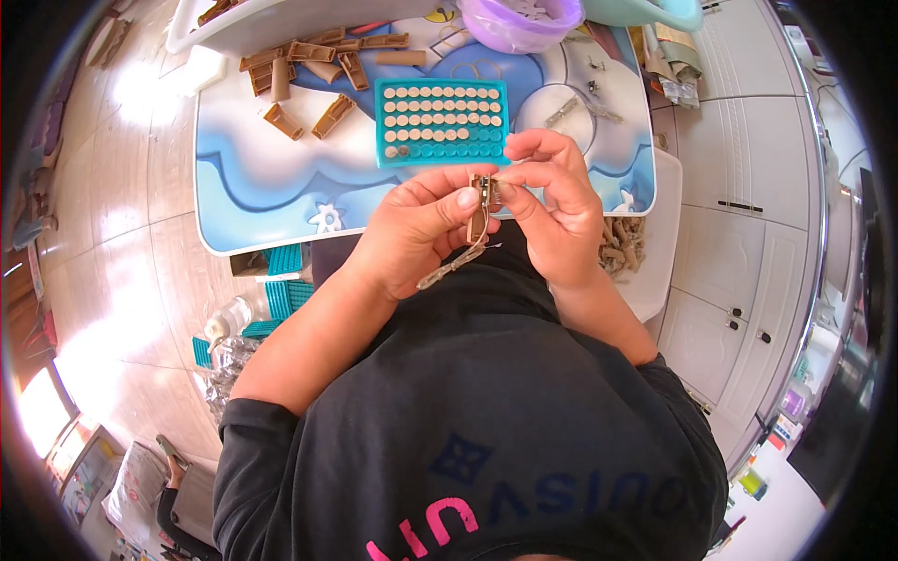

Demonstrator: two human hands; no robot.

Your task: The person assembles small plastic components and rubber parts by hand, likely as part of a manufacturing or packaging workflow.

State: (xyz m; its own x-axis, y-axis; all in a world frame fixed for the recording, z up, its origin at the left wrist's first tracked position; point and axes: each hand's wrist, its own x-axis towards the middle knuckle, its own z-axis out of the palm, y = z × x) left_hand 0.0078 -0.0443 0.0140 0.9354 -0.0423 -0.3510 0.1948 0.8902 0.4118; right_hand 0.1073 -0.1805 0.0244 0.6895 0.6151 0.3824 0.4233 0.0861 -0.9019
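Just past the near edge of the table, my left hand [412,224] is closed around a narrow brown plastic casing [477,224], held upright between thumb and fingers. A small electronic part [485,190] sits at its upper end, and a thin pale wire bundle [454,266] hangs from it below the left hand. My right hand [561,210] pinches at that upper end with thumb and forefinger, its other fingers curled loosely. What exactly sits in the pinch is too small to make out. Beyond the hands lies a teal tray [441,163] with rows of round, coin-like discs; some sockets hold none.
Several brown casings [351,70] lie at the table's far left, beside a white bin [253,33]. A purple bowl [519,28] and a mint basin [645,11] stand at the back. Clear pieces [566,112] lie at right. A white tub [662,234] of brown pieces stands below right.
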